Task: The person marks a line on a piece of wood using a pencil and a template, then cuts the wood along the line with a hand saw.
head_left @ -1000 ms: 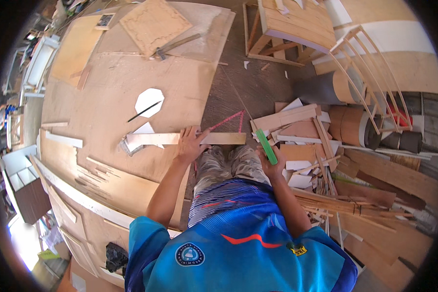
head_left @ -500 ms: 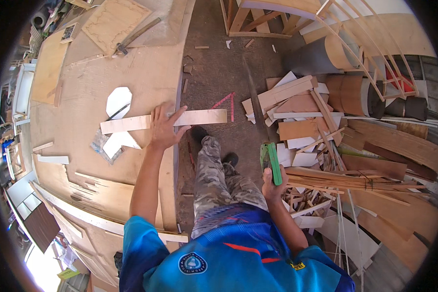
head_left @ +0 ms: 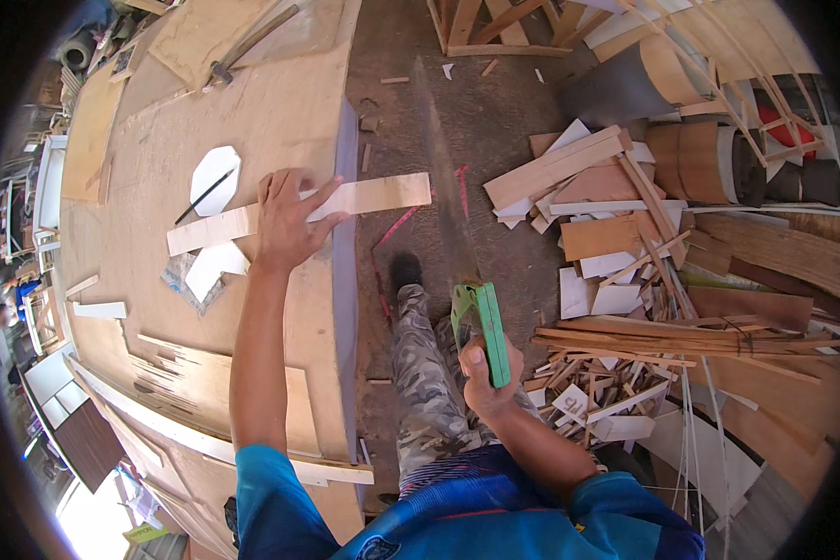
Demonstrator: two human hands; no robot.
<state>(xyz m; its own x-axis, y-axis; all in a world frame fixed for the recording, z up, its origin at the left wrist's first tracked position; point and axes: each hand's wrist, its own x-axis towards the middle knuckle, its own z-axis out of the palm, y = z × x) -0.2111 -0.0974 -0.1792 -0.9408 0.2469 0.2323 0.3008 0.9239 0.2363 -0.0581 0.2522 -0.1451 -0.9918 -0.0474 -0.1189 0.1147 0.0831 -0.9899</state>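
My left hand (head_left: 291,217) presses down on a pale wooden strip (head_left: 387,193), its fingers and thumb spread around both long edges. The strip lies across the plywood worktable (head_left: 159,140), and its right end juts past the table's edge. In my right hand (head_left: 488,378) is a handsaw (head_left: 483,322), gripped by its green handle. The saw's long thin blade points away from me, to the right of the strip's end and apart from it. A dark pencil (head_left: 203,196) rests on a white octagonal piece (head_left: 220,173) beside the strip.
A hammer (head_left: 243,51) lies at the table's far end. Scrap boards (head_left: 569,177) and tied wood strips (head_left: 653,341) are heaped on the right. A pinkish-red tape (head_left: 397,227) trails on the floor by my foot. Thin splintered plywood (head_left: 173,373) lies on the near table.
My right hand has brought the saw leftward, closer to the strip's overhanging end. My left hand still holds the strip. The whole view has shifted slightly.
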